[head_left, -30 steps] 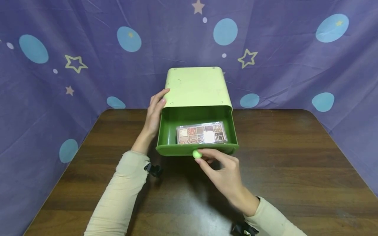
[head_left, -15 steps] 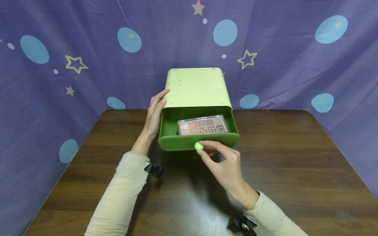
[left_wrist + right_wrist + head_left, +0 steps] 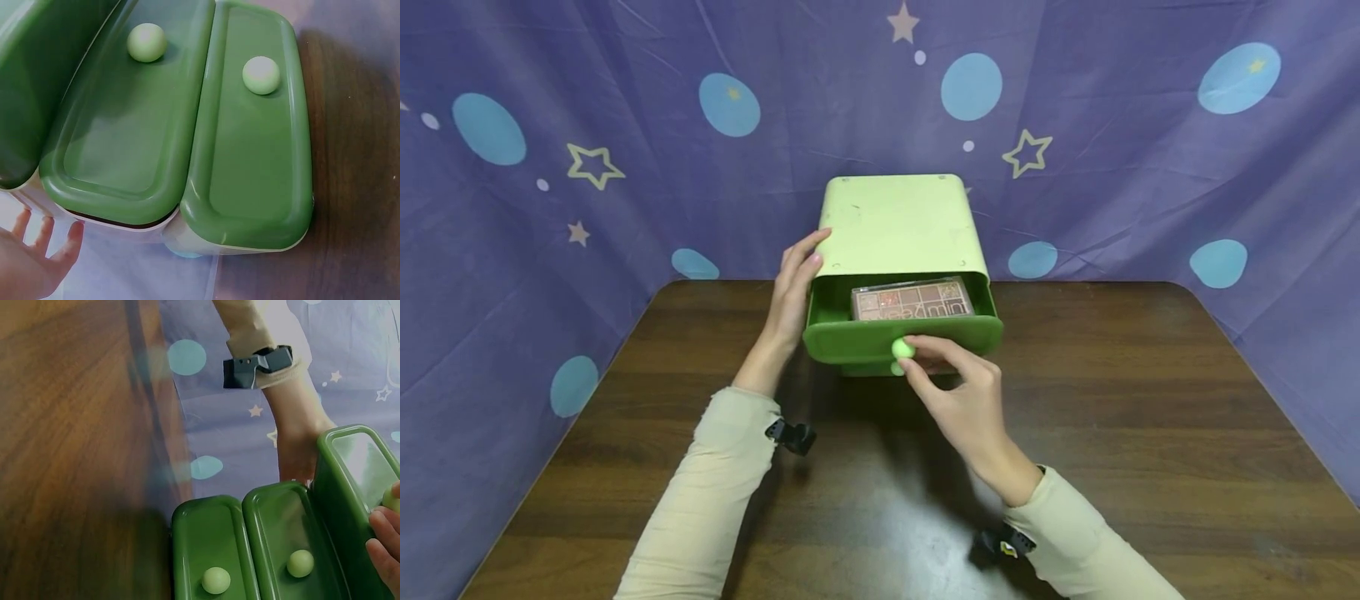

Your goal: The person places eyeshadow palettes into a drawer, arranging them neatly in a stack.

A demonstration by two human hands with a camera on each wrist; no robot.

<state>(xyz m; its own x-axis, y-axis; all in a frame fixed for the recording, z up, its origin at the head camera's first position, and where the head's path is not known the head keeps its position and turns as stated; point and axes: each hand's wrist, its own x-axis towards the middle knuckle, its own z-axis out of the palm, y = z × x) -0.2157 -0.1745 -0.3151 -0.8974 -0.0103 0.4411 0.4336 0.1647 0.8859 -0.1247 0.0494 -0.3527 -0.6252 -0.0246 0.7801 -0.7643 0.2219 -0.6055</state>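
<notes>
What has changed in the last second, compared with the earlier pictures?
The right hand, pinching the knob, has pushed the top drawer further into the cabinet, so the palette is partly covered. The left hand stays on the cabinet's side.

Two arms in long cream ribbed sleeves, bare hands, small black wrist-mounted camera clips at each cuff

Both arms reach forward in beige sleeves, a dark strap at each wrist; the left hand stands on edge, fingers straight and together, thumb side uppermost; the right hand lies palm down, wrist angled inward, thumb and forefinger pinched together at their tips.
</notes>
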